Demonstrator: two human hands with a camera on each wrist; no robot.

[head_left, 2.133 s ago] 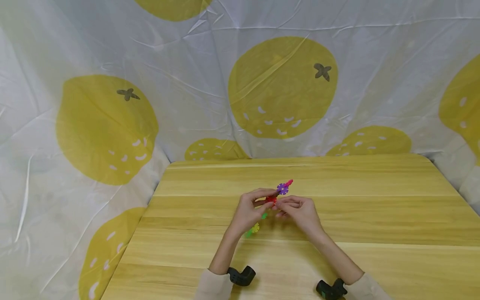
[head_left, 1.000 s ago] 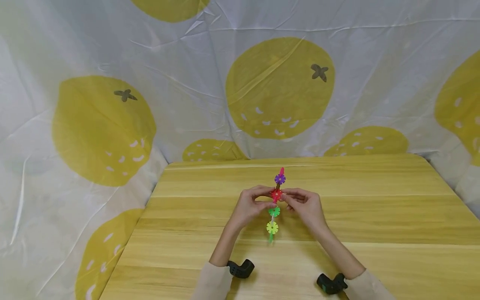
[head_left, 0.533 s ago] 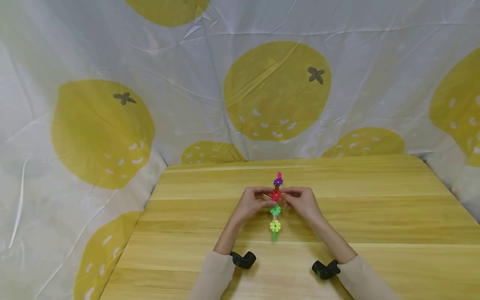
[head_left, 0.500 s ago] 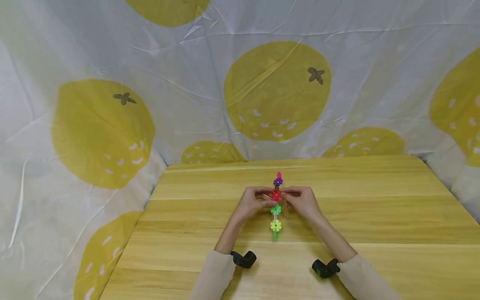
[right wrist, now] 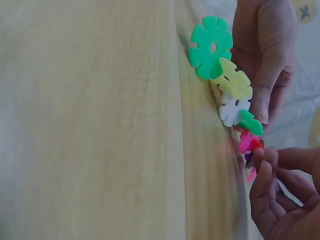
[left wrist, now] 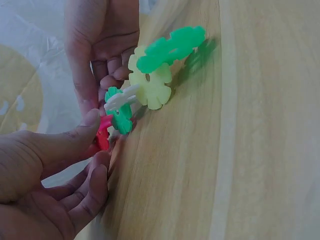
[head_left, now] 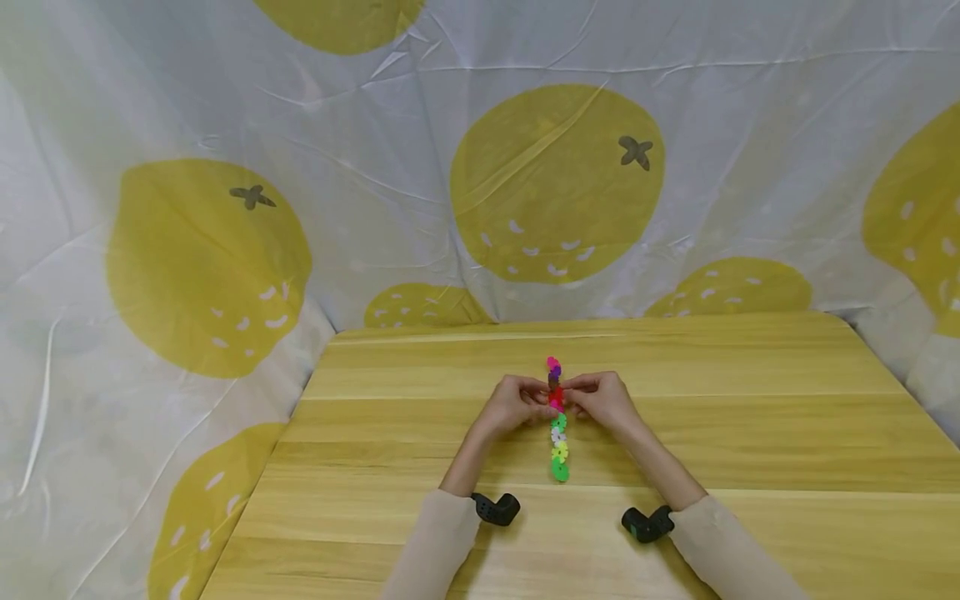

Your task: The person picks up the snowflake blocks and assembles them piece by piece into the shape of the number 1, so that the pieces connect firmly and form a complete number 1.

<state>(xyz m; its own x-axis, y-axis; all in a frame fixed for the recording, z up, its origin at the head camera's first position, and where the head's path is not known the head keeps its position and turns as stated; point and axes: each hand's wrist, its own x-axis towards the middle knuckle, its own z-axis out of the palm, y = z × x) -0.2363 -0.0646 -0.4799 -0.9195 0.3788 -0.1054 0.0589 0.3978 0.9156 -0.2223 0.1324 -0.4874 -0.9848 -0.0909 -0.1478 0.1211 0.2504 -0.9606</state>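
Both hands hold a chain of notched plastic snowflake discs over the table in the head view. From the far end its colours run pink, purple, brown, red, pink, green, white, yellow and green. My left hand (head_left: 512, 407) pinches the chain around the pink and red discs, its thumb on the pink disc (left wrist: 106, 122). From the other side my right hand (head_left: 606, 400) pinches the red disc (head_left: 556, 395) between thumb and fingertips. The near end, with the white disc (right wrist: 234, 107), yellow disc (left wrist: 152, 82) and green disc (right wrist: 211, 47), extends free of both hands.
The wooden table (head_left: 750, 417) spreads out beneath the hands. Behind it hangs a pale cloth (head_left: 390, 183) printed with yellow fruit. Black wrist devices sit at the left sleeve (head_left: 438, 533) and the right sleeve (head_left: 723, 542).
The slanted chain has swung straight, pointing away from me, and rolled about its length, so the near green disc now shows its face. Both hands keep their grip on the middle.
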